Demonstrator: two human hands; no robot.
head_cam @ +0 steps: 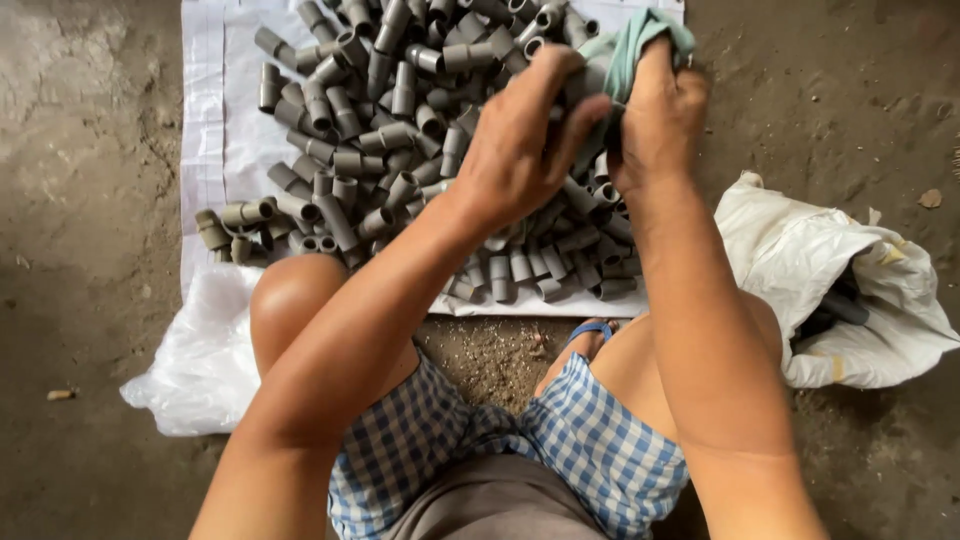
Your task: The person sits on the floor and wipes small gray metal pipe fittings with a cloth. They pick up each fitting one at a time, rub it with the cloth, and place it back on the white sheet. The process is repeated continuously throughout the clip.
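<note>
A white woven sheet [215, 90] lies on a rough dirt floor [90, 200], with a heap of grey pipe fittings [400, 150] piled on it. Above the heap's right edge, the left hand [520, 140] and the right hand [655, 115] are both closed, together gripping a teal cloth [640, 45]. Right of the heap sits an open white sack [800, 260].
</note>
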